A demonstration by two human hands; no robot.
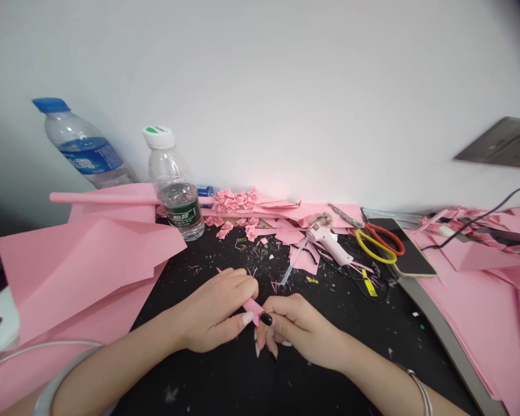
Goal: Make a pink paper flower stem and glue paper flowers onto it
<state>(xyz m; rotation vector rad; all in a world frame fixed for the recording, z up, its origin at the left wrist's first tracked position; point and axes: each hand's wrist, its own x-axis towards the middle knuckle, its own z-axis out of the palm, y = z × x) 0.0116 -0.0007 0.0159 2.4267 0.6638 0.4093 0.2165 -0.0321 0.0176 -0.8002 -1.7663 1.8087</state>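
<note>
Between my two hands, above the black tabletop (190, 381), is a small piece of pink paper (253, 307), folded or rolled narrow. My left hand (219, 309) is closed round its upper part, thumb pressed along it. At its near end, my right hand (297, 326) pinches the paper between thumb and fingers. Part of the piece is hidden inside the left fist. Beyond the hands lie a white hot glue gun (331, 242) with a glue stick poking out, and several small pink paper flowers (236, 200) by the wall.
Scissors (379, 242) with red and yellow handles rest on a dark phone-like slab (409, 254). Pink sheets (82, 266) cover the left side, more sheets (481, 312) the right. Two bottles, one green-labelled (175, 190), one blue-labelled (86, 150), stand behind. Paper scraps litter the table.
</note>
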